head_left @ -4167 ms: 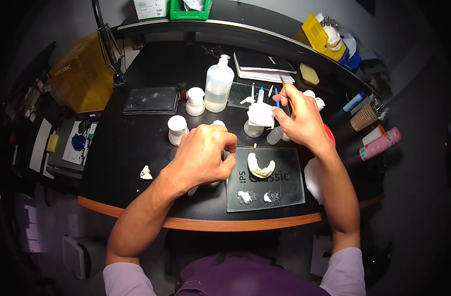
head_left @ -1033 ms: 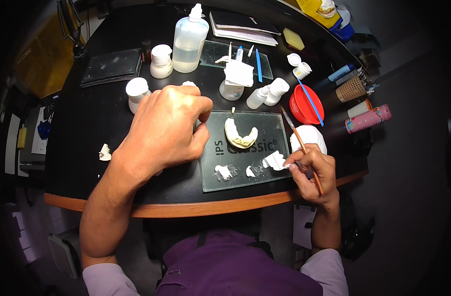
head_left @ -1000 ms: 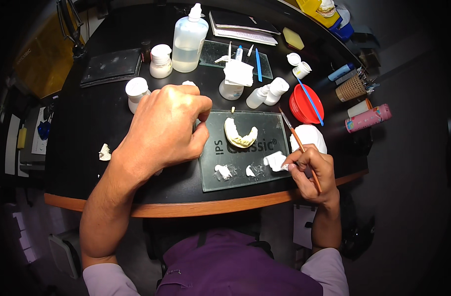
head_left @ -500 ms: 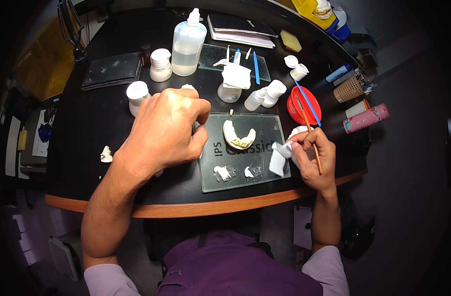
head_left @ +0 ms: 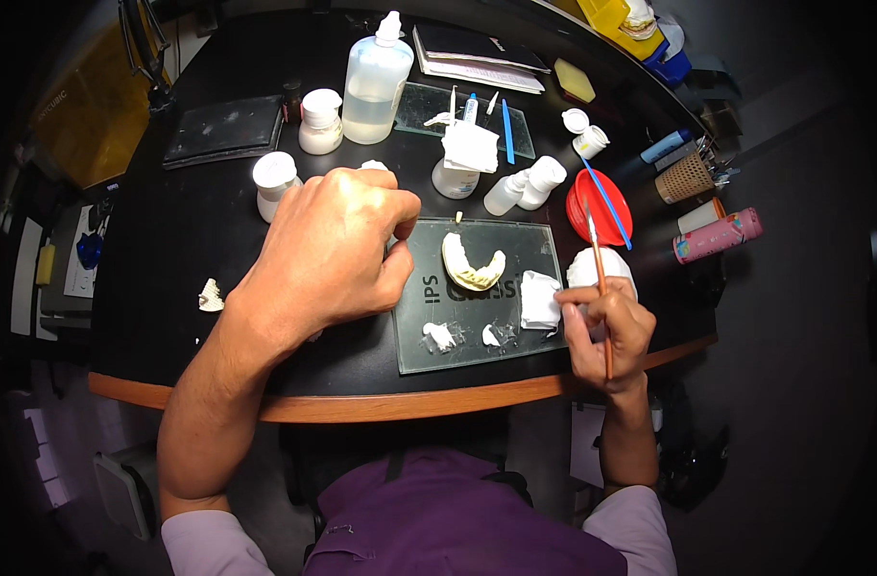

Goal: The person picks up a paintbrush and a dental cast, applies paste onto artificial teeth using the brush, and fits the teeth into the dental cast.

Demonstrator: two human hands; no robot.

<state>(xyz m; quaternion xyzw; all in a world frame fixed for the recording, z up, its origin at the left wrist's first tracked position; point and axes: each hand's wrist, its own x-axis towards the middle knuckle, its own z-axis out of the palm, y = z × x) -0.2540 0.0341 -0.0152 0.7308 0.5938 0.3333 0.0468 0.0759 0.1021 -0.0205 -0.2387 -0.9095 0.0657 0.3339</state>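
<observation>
My left hand [head_left: 333, 250] is curled, back upward, over the left edge of a glass slab [head_left: 414, 360]; what it holds, if anything, is hidden. My right hand [head_left: 611, 336] grips a slim brown-handled brush [head_left: 606, 328], bristles pointing away from me, its fingertips beside folded white paper [head_left: 539, 307] on the slab's right side. A cream horseshoe dental cast [head_left: 472, 274] sits on the slab, with a small tooth-like piece [head_left: 458, 217] behind it. Two dabs of white paste [head_left: 438, 336] lie nearer me. A cream fragment [head_left: 210, 296] rests left of my wrist.
Behind stand a large squeeze bottle [head_left: 369, 96], white jars [head_left: 320, 125], small bottles [head_left: 505, 192] and a second glass plate [head_left: 414, 120]. Right are a red bowl [head_left: 592, 206] with a blue stick across it, a round white pad [head_left: 592, 267], a pen basket [head_left: 678, 182] and a pink flask [head_left: 717, 233].
My right hand has come down from the back tools, now holding a brush. It shifted the white paper, which now lies flatter on the slab's right. My left hand has barely moved lately.
</observation>
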